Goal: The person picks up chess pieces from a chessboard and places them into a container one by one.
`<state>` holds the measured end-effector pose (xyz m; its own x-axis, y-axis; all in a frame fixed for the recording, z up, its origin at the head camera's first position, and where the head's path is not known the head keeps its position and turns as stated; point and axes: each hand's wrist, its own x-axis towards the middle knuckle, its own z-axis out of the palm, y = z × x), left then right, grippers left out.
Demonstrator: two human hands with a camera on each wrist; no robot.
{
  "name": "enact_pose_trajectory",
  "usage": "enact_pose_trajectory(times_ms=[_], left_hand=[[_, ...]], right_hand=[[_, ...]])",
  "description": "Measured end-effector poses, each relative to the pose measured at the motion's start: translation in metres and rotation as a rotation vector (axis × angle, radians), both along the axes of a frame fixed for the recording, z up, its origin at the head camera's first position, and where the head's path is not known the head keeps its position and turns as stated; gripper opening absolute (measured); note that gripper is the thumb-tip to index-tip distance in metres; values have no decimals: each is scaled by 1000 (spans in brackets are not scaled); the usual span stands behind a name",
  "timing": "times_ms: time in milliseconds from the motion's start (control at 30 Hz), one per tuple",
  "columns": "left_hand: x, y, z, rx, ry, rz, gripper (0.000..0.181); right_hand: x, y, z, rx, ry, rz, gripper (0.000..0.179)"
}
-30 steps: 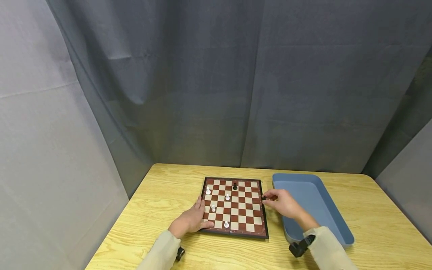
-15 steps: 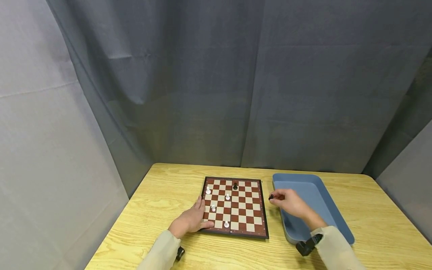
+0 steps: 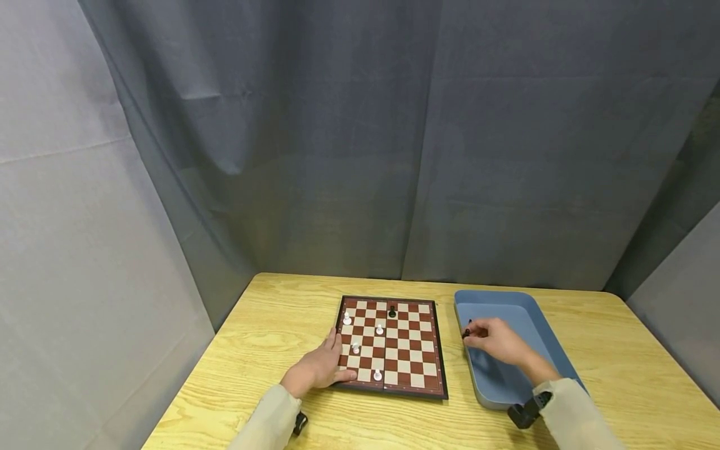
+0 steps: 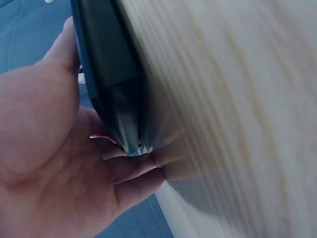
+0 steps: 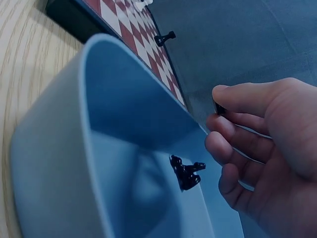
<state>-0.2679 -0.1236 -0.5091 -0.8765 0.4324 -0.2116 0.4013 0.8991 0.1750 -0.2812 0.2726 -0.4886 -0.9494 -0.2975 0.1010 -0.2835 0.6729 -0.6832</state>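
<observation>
The chessboard (image 3: 413,356), red and cream, lies on the table. Against its near left corner rests my left hand (image 3: 319,365), fingers along the left side and thumb over the near edge; the left wrist view shows the board's dark side (image 4: 111,74) close up. My right hand (image 3: 497,340) pinches a small black chess piece (image 5: 219,108) between thumb and index finger, above the left side of the blue tray (image 3: 520,300). The held piece's type is mostly hidden. Several white chess pieces (image 3: 377,374) and one black chess piece (image 3: 392,311) stand on the board.
Several black chess pieces (image 5: 185,172) lie inside the tray, seen in the right wrist view. The tray's raised wall (image 5: 54,144) stands right of the board. A grey curtain (image 3: 349,187) hangs behind the wooden table (image 3: 281,312).
My right hand has moved right with the black chess piece, from the board's right edge to over the tray's left side. The left hand and the board stay put.
</observation>
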Motion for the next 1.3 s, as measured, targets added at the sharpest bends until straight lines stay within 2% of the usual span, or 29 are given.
enact_pose_trajectory(times_ms=[133,400,700,933,1300], left_hand=[[-1,0,-1,-1,2,-2,97],[0,0,-2,-8,-5,9,98],[-1,0,-1,-15,-1,-1,96],[-1,-1,-2,-18,0,-8,97],[-1,-1,-3,-11,-1,-5,97]], right_hand=[[0,4,-2,23,1,8,11],[0,8,-5,55,-24,-4,17],[4,12,-3,49,-32,20,22],[5,15,-2,48,-55,-3,22],[2,13,3,70,-39,-18,22]])
